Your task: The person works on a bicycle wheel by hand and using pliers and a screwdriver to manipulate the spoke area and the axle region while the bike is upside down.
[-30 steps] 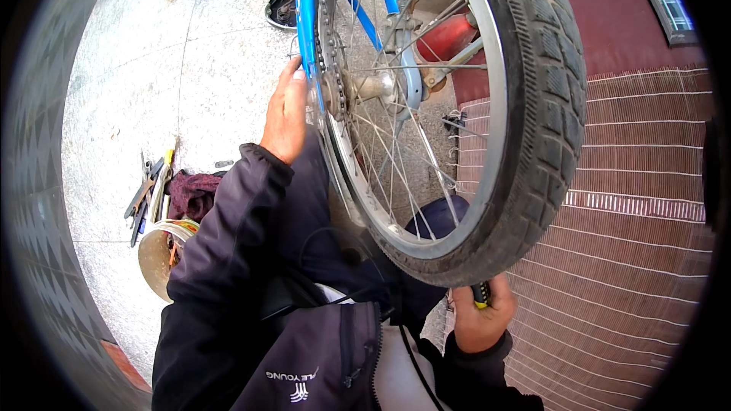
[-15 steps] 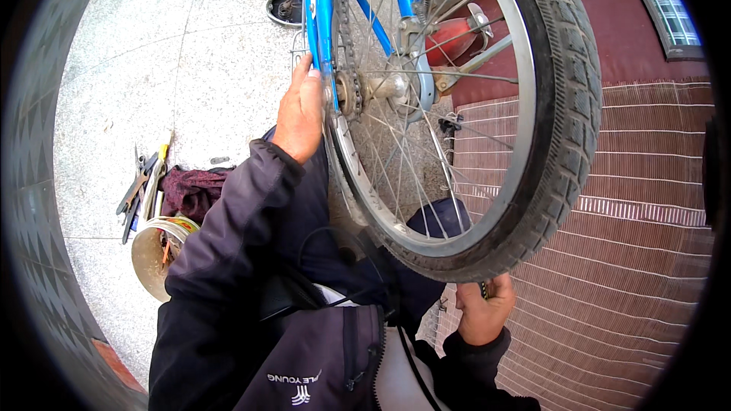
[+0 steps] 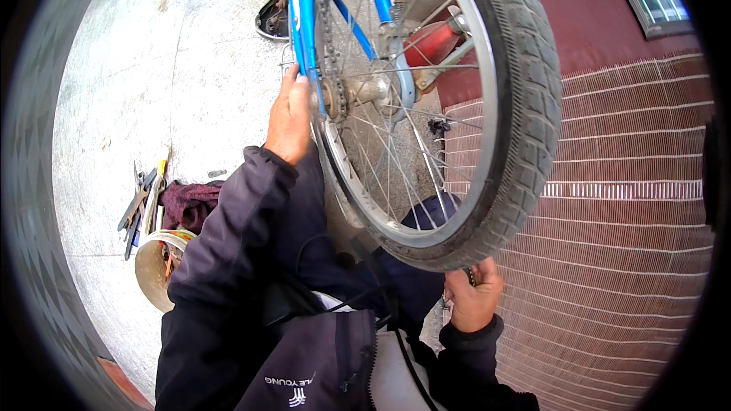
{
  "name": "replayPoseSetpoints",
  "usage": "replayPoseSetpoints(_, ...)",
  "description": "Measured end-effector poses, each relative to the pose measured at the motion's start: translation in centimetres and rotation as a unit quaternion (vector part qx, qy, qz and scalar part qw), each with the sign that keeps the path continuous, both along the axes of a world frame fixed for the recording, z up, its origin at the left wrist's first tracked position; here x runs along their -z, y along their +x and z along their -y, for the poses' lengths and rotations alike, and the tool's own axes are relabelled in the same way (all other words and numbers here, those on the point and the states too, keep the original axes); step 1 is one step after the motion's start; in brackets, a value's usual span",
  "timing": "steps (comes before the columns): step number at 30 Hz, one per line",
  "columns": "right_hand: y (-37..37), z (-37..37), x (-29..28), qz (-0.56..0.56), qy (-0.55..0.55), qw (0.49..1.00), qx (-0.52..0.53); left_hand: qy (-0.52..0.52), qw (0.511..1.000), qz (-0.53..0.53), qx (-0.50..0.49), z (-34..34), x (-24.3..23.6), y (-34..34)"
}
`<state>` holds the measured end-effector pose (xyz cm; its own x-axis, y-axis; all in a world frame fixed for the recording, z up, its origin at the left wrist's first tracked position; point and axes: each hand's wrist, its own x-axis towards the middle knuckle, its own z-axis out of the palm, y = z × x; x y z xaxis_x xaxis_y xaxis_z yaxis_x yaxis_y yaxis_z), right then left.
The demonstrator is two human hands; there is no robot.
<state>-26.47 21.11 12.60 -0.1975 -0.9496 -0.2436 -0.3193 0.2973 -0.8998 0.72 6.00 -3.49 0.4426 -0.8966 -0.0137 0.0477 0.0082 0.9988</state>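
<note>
A bicycle wheel (image 3: 358,205) with a knobbly black tyre (image 3: 525,106) stands before me, fixed in a blue bicycle frame (image 3: 306,23). My left hand (image 3: 289,122) grips the frame's end beside the sprocket (image 3: 333,97), its thumb on the near side and fingers partly hidden. A chain (image 3: 326,38) runs up from that sprocket. Under the tyre's lower edge, my right hand (image 3: 474,297) is closed, with thumb and fingers pinching a small dark ridged piece (image 3: 470,277). Most of that piece is hidden by the fingers, so its kind is unclear.
A brown slatted mat (image 3: 609,259) covers the right side. Hand tools (image 3: 141,202), a dark red cloth (image 3: 189,204) and a bucket (image 3: 154,270) stand at the left. A red lamp-shaped part (image 3: 434,44) shows behind the wheel; a round black part (image 3: 272,17) lies farther off.
The wheel and tyre have swung leftward in view, and both hands have shifted slightly left with them. Each hand keeps its hold. My view has shifted a little too.
</note>
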Motion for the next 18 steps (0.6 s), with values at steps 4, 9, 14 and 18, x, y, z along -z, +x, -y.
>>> replayPoseSetpoints(4,-0.2,0.2,-2.1,-0.047,0.009,0.999,-0.009,0.001,1.000,-0.020,0.019,0.4,0.3,0.3)
replayPoseSetpoints(9,-2.0,1.4,-3.4,-0.095,0.018,0.995,-0.002,0.005,1.000,-0.017,0.012,0.7,-0.5,-0.3)
replayPoseSetpoints(14,-4.3,3.8,-3.4,0.111,-0.003,0.994,0.017,-0.049,0.998,0.027,0.021,0.7,0.2,-0.1)
replayPoseSetpoints(18,-4.4,8.0,-1.7,0.152,-0.034,0.988,0.000,-0.058,0.996,-0.011,0.064,-0.4,0.8,0.5)
